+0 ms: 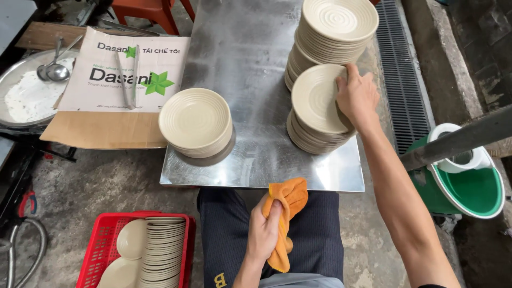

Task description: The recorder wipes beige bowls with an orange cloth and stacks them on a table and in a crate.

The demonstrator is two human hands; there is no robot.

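**Top plate gripped at its right rim, cloth waiting below**

A cream, round, ribbed ceramic plate [316, 98] is seen on top of the nearer of two plate stacks, at the right side of a brushed steel table [250, 58]. It is tilted, its left edge lower and its right rim raised off the stack beneath. The right hand [356, 96] is closed on that right rim, thumb over the upper face and fingers hidden behind the edge; the plate therefore lies leftward of the grip, its face turned up and toward the camera. The left hand [264, 232] is held well apart from it, below the table's near edge and over the lap, clenched around a crumpled orange cloth [285, 213]. The right hand is thus the nearer one, already in contact.

Behind the gripped plate a taller stack of matching plates [333, 29] is stood. A short pile of cream ribbed bowls [196, 122] is placed at the table's left. On the floor, a red plastic crate [101, 250] holding more plates on edge is seen, and a green bucket [472, 192] is set to the right.
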